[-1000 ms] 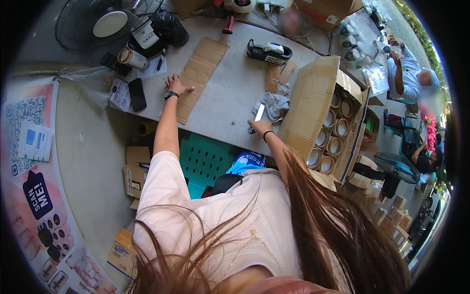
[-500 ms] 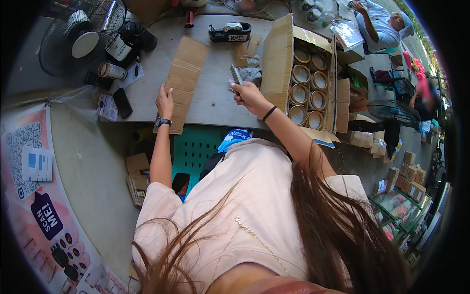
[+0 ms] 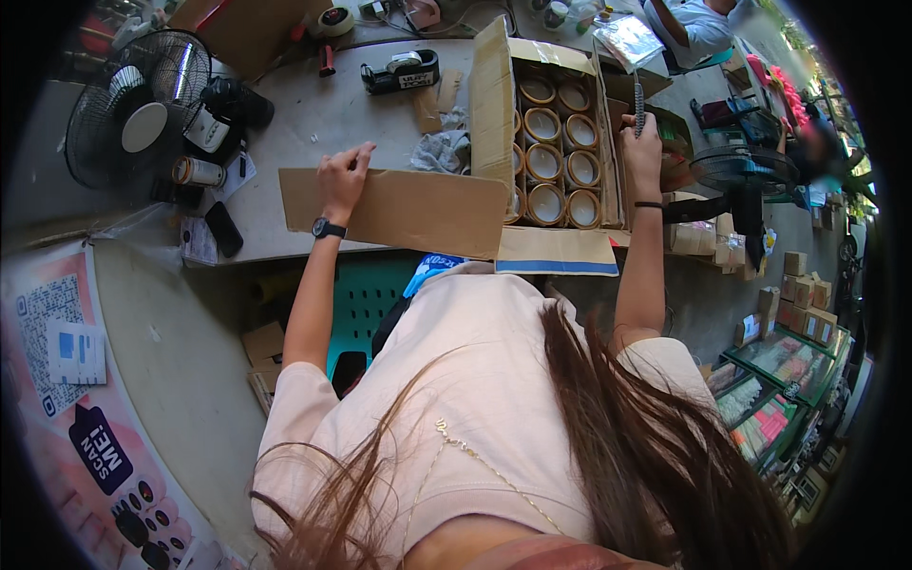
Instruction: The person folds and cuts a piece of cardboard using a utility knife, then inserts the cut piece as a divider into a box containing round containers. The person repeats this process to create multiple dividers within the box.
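Cardboard sheet [image 3: 394, 211], likely light and bendy, is pinched at its top edge by the left hand [image 3: 344, 178] beside the carton [image 3: 494, 104]; right hand [image 3: 642, 142] clamps a utility knife [image 3: 638, 100].

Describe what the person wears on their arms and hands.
Both hands are bare, with no gloves. The left hand has a dark wristwatch strapped at the wrist. The right hand has a thin dark band around the wrist. Both forearms are uncovered; the short sleeves of a pale pink top end near the shoulders. No rings can be made out.
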{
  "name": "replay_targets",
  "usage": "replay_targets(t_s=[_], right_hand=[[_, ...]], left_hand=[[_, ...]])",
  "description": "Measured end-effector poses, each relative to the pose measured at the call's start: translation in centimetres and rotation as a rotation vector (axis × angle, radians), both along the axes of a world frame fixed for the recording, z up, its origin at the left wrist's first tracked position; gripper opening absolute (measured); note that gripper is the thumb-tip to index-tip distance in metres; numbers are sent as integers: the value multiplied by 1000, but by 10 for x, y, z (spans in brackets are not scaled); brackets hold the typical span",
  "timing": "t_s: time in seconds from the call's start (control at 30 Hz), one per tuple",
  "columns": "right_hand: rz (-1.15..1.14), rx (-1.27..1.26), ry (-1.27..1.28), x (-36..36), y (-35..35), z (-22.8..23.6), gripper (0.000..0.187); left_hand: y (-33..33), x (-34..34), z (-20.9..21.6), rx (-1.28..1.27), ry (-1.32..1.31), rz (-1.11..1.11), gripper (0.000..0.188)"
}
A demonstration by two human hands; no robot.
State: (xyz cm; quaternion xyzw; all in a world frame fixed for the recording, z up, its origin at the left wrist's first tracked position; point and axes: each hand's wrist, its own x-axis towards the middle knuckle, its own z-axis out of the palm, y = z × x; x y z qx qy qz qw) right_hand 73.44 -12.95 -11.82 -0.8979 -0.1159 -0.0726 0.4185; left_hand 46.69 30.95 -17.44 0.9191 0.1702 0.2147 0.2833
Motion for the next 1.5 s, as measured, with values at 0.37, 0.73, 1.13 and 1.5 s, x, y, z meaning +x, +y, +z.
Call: replay_targets(t_s=[0.37, 0.73, 1.13, 1.5], right_hand=[[301, -230, 187, -7, 17, -89, 56], [229, -228, 350, -6, 21, -84, 58], [233, -180, 249, -6, 17, -97, 40], [375, 293, 435, -27, 44, 9, 21]], left_hand=[[-121, 185, -26, 250, 523, -816, 70], [-112, 197, -37, 160, 650, -833, 65], [-113, 181, -29, 58, 590, -755, 59], [-71, 136, 46, 110, 2, -339, 44]])
